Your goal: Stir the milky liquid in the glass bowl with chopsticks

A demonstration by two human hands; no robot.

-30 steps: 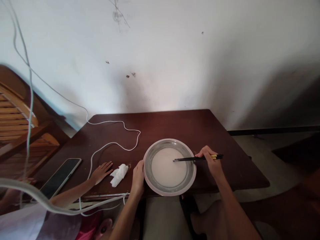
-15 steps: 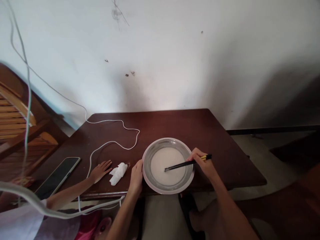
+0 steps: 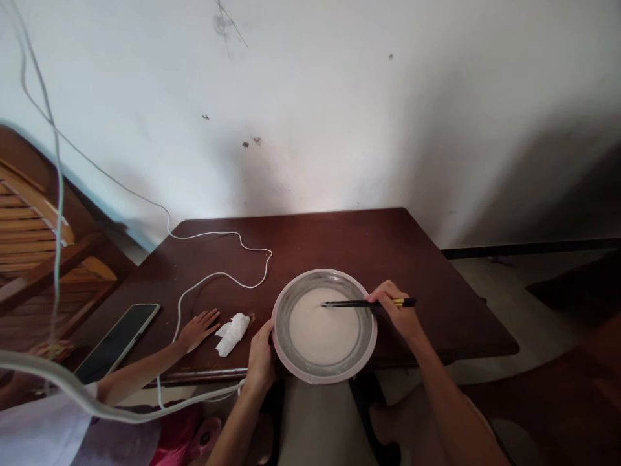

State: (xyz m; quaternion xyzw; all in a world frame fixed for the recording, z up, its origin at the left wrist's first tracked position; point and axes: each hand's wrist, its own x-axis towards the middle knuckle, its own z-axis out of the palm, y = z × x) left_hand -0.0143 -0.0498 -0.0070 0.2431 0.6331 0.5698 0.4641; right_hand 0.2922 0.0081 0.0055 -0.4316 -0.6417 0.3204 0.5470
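A round metal basin with a pale pink rim sits at the table's front edge, its near side jutting past it. Whitish liquid covers its bottom. My left hand grips the basin's left rim, its fingers partly hidden beneath. Black chopsticks with yellow bands are pinched in my right hand, over the basin's right side. Their tips dip into the liquid near the middle. Left of my left hand lies a crumpled white tissue.
Another person's hand rests flat on the brown table, beside a phone. A white cable winds across the tabletop; a thicker one crosses the lower left. A wooden chair stands at left, a wall behind.
The chopstick tips have swung away from me toward the back of the liquid, and the sticks now lie nearly level across the view. My left hand still holds the rim.
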